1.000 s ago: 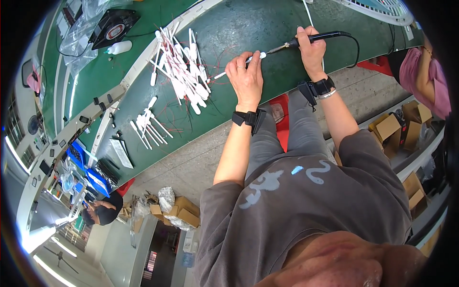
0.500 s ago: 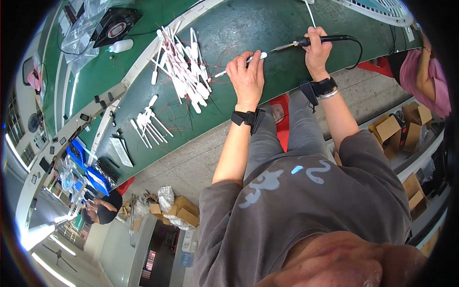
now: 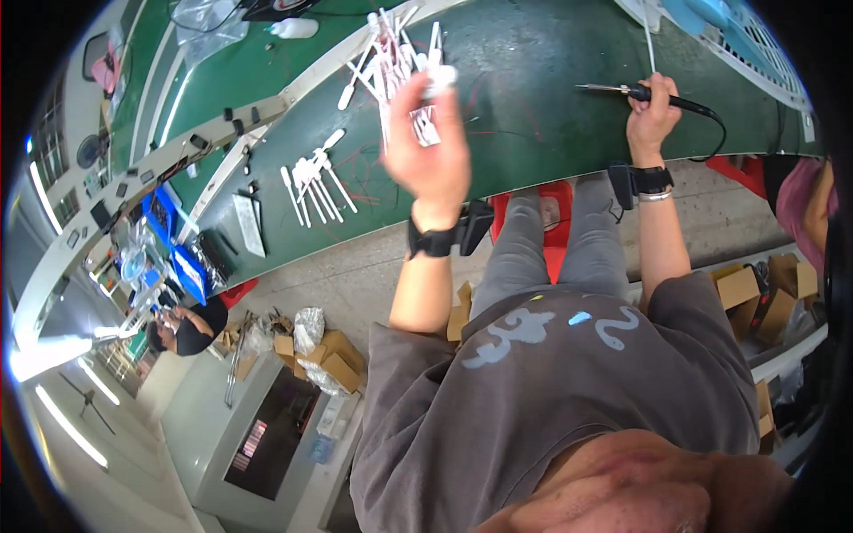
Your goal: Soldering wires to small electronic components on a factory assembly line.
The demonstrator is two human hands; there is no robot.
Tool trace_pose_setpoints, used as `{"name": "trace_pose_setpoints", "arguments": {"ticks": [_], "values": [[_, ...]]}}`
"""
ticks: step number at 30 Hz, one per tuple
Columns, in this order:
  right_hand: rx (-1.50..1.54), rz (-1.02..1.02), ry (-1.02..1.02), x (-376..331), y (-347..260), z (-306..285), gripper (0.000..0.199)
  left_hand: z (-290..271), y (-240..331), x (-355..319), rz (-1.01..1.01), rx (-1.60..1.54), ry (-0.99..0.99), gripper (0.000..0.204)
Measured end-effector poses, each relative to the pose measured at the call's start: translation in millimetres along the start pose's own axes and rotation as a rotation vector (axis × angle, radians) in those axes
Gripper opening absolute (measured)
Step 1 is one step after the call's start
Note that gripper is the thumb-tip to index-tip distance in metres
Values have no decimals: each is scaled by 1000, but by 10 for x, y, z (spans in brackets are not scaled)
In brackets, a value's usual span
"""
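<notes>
My left hand [image 3: 431, 151] is raised over the near side of a pile of white plastic sticks with thin red wires [image 3: 395, 58]. Motion smears its fingers. A blurred white rounded piece [image 3: 442, 80] shows at the fingertips; I cannot tell whether the hand grips it. Off to the right, my right hand [image 3: 653, 111] is closed around a soldering iron [image 3: 638, 91], whose metal tip points left above the green table. A thin white rod or cord [image 3: 649, 40] runs down to this hand; whether it is held is unclear.
A smaller group of white sticks [image 3: 315, 182] lies on the green table [image 3: 551, 115]. Left of it is a metal strip [image 3: 249, 225]. A blue-and-white fan [image 3: 746, 53] stands at the far right. A white bottle [image 3: 295, 28] lies beyond the raised ledge. Cardboard boxes [image 3: 333, 360] stand below.
My left hand has moved left, from beside the iron's tip to the stick pile. The right hand still grips the soldering iron, now farther from the left hand. The view has shifted.
</notes>
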State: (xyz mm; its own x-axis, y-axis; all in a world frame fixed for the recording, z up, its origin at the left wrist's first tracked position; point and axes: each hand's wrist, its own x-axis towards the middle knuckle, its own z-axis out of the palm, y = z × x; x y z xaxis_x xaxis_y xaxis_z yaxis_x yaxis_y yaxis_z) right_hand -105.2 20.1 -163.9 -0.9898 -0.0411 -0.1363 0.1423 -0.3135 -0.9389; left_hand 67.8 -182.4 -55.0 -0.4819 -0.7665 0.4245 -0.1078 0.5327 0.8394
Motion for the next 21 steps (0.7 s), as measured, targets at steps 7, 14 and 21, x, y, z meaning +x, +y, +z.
{"name": "trace_pose_setpoints", "arguments": {"ticks": [7, 14, 21], "values": [[21, 0, -46, -5, 29, 27, 23, -1294, 391, 764, 70, 69, 316, 22], [9, 6, -66, 18, 37, -12, 23, -1871, -890, 513, -240, 862, -63, 23], [-25, 2, -62, -5, 24, -2, 23, -1923, -1757, 133, -380, 965, -61, 27]]}}
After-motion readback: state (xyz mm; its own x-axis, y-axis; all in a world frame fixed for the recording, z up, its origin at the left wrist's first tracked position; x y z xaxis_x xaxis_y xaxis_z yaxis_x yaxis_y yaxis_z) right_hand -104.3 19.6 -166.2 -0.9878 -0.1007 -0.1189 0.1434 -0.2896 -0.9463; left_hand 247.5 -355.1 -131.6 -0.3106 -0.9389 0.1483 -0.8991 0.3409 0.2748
